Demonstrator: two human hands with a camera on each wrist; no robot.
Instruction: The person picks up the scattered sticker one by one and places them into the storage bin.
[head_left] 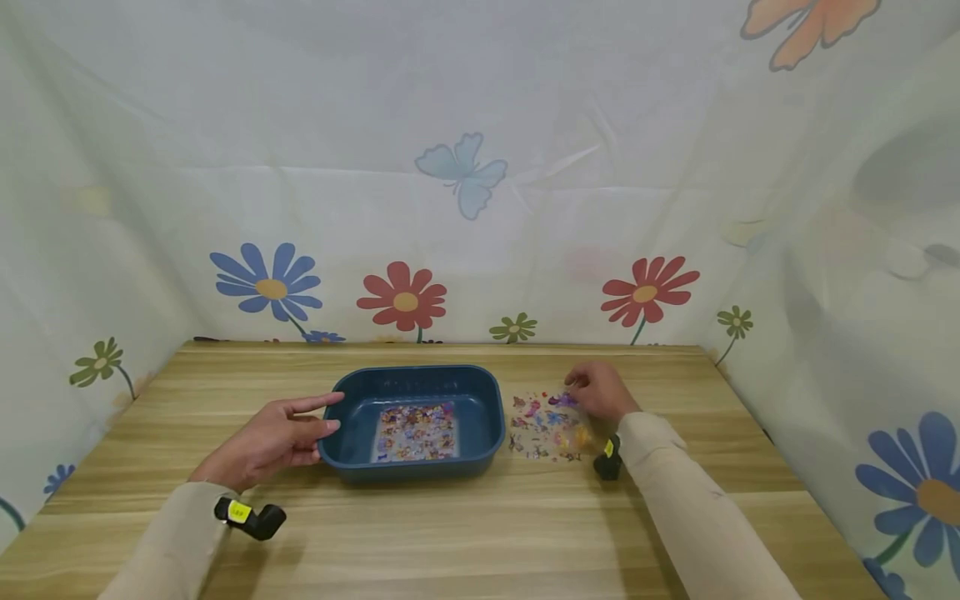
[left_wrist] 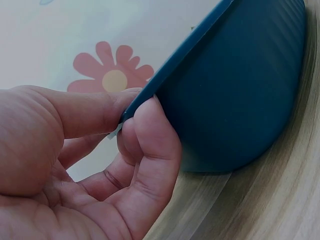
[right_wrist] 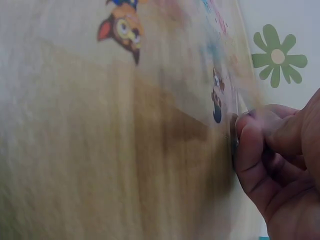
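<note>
My left hand (head_left: 266,437) pinches the left rim of a dark blue plastic basin (head_left: 412,472), its thumb and curled fingers on either side of the edge in the left wrist view. Inside the basin, on its bottom, lies a sheet of small colourful stickers (head_left: 416,433). To the right of the basin, my right hand (head_left: 600,390) pinches the far edge of a clear sticker sheet (head_left: 546,429). Cartoon dog figures (right_wrist: 124,31) show on this clear sheet in the right wrist view, where part of it is blurred.
Under everything is a light wood-grain table (head_left: 465,533). Behind it and at both sides hangs a white curtain (head_left: 337,108) printed with flowers and butterflies. Each wrist carries a small black camera (head_left: 251,517) on a band.
</note>
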